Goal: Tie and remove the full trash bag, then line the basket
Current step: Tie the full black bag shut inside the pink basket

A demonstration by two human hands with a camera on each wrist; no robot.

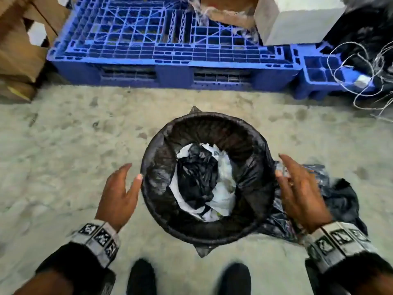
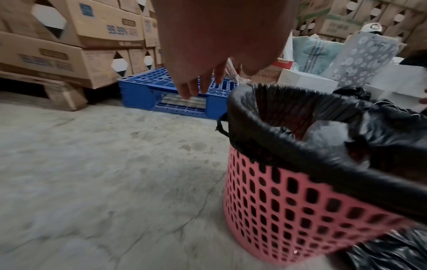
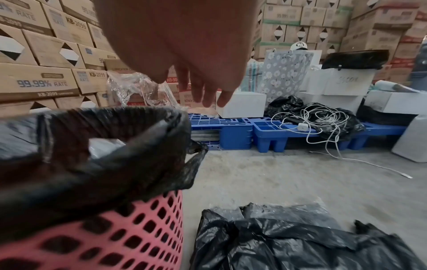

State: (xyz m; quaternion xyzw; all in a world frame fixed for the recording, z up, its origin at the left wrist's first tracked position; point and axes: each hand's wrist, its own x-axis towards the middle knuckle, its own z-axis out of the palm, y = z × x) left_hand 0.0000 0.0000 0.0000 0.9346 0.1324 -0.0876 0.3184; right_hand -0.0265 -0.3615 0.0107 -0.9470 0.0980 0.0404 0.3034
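A pink perforated basket [image 2: 300, 210] stands on the concrete floor, lined with a black trash bag [image 1: 157, 177] folded over its rim. White and black rubbish [image 1: 204, 182] fills the bag. My left hand [image 1: 121, 188] hovers open at the basket's left side, thumb tip close to the rim. My right hand [image 1: 297, 188] is open at the right side, fingers straight, just beside the folded bag edge. A spare black bag [image 3: 300, 243] lies crumpled on the floor to the right of the basket [image 3: 115, 237].
A blue plastic pallet [image 1: 170, 50] lies just beyond the basket, with white boxes [image 1: 297, 20] and tangled white cables [image 1: 365, 77] on it at the right. Stacked cardboard cartons [image 2: 69, 45] stand at the left. My shoes [image 1: 142, 277] are near the basket.
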